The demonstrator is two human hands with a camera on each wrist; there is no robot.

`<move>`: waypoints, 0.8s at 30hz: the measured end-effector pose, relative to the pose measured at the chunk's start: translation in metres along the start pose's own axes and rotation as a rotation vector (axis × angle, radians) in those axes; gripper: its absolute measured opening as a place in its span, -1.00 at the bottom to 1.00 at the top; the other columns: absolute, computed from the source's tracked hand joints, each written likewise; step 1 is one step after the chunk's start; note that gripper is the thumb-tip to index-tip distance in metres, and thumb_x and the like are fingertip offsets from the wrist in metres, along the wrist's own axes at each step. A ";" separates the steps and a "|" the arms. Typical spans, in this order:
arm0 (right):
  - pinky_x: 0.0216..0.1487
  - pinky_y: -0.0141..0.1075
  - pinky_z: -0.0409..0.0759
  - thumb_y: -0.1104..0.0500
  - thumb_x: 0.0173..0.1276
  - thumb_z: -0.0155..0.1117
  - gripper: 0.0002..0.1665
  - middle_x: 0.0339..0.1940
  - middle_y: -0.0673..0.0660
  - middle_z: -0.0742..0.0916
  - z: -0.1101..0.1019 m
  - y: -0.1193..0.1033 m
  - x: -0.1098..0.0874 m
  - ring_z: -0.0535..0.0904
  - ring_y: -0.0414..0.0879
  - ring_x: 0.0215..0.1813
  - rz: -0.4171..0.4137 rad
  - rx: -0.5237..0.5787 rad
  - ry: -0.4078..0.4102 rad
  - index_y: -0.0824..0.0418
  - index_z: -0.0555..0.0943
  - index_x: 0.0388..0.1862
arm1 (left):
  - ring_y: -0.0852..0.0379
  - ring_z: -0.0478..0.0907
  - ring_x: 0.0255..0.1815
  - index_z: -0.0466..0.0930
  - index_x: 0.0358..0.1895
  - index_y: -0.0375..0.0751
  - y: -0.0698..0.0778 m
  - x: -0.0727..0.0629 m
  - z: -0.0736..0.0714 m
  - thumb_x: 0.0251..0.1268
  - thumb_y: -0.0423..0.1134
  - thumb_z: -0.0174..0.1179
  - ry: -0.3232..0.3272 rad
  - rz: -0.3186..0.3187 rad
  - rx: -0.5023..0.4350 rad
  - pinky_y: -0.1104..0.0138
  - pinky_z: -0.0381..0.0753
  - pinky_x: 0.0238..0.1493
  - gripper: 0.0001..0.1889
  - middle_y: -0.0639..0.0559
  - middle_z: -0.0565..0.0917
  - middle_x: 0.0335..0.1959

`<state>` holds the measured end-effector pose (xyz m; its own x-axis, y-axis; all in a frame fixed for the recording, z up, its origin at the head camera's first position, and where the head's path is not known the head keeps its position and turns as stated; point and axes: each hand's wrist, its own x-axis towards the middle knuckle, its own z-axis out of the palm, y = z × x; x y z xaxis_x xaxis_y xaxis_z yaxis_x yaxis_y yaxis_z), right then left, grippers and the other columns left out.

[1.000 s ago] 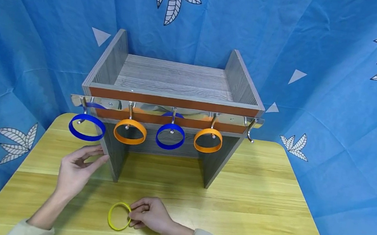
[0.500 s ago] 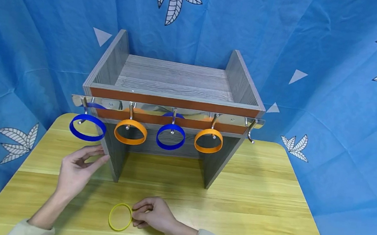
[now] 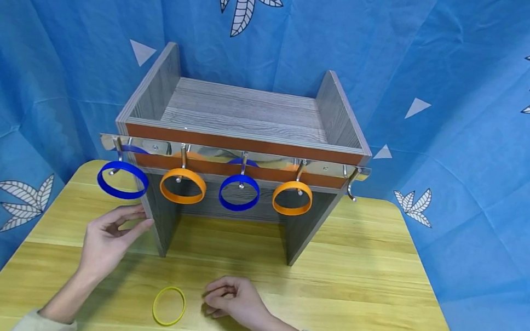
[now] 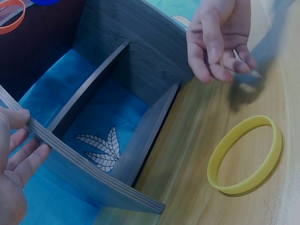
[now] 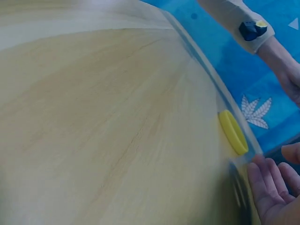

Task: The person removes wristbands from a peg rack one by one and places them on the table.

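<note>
Hooks [image 3: 244, 164] along the metal rail [image 3: 265, 161] are holding rings, 4 of the 5 bearing 1 each: blue ring [image 3: 120, 193] leftmost, orange ring [image 3: 181, 199] next, then second blue ring [image 3: 238, 207] and second orange ring [image 3: 291, 211]. We are reading that alternation as deliberate; each ring is hanging apart from its neighbours. Our left hand [image 3: 107, 237] is pinching the front edge of the left side panel [image 3: 161, 219], thumb against fingers, presumably to steady the shelf unit [image 3: 307, 226]. Our right hand [image 3: 235, 301] is holding nothing, its fingers loosely curled above the table [image 3: 354, 287]; the right wrist view is catching only part of it, so we are perhaps missing its finer pose. Near those fingers, but not touching them, the yellow ring [image 4: 275, 150] is lying flat on the table, in front of the unit, seemingly placed within easy reach. Above the rail, 2 side walls are flanking the top tray [image 3: 247, 108], whose wood-grain floor is showing. Below, cross boards [image 4: 93, 89] are dividing the unit, with patterned blue cloth [image 4: 77, 105] showing between them.
</note>
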<state>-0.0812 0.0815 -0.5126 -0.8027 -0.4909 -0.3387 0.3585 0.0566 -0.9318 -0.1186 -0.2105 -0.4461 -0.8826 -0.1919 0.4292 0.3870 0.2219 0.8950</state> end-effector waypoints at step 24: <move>-0.05 -0.25 0.91 0.27 0.49 0.37 -0.52 -0.17 -0.06 0.82 -0.056 -0.052 -0.038 0.84 -0.21 -0.19 -0.322 -0.022 0.108 0.61 0.53 0.21 | 0.45 0.79 -0.12 0.72 -0.06 -0.56 0.000 -0.001 -0.001 0.15 -0.75 0.34 -0.003 -0.017 -0.008 0.57 0.82 -0.15 -0.72 0.42 0.83 -0.15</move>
<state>-0.0964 0.1463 -0.4583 -0.9192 -0.3920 -0.0374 0.0692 -0.0673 -0.9953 -0.1178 -0.2108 -0.4459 -0.8897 -0.1929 0.4139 0.3742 0.2114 0.9029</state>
